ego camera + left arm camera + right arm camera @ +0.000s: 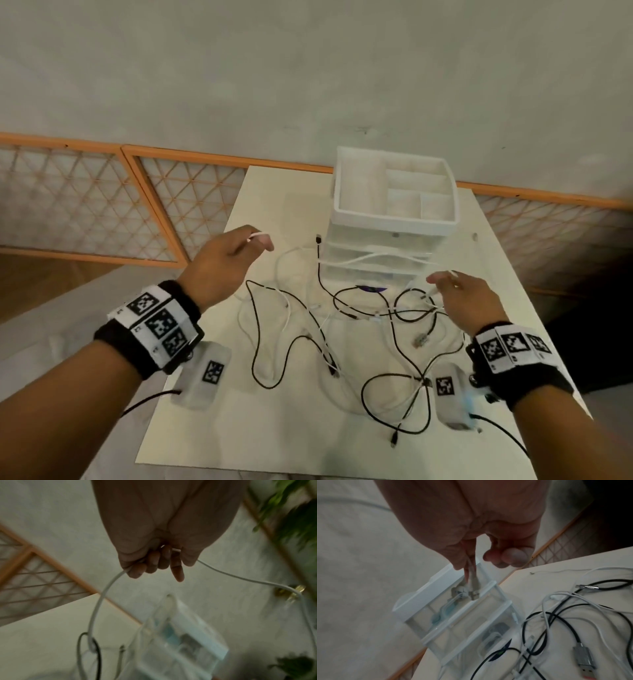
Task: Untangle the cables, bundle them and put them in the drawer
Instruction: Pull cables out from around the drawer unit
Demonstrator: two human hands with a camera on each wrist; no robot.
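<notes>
A tangle of black cables [274, 346] and white cables [284, 308] lies on the cream table [274, 428]. One white cable [373, 258] is lifted and spans in front of the drawer unit [373, 272] between both hands. My left hand [255, 240] is raised over the table's left side, its fingers [137, 570] curled round this white cable [102, 592]. My right hand [445, 282] pinches the same cable near its plug [474, 593], just in front of the clear drawers [471, 616]. The drawers look closed.
A white divided tray [445, 224] tops the drawer unit at the table's far edge. A silver USB plug [583, 657] and other loose ends lie near my right hand. An orange lattice fence [85, 205] runs behind the table. Green plants [295, 513] stand to the right.
</notes>
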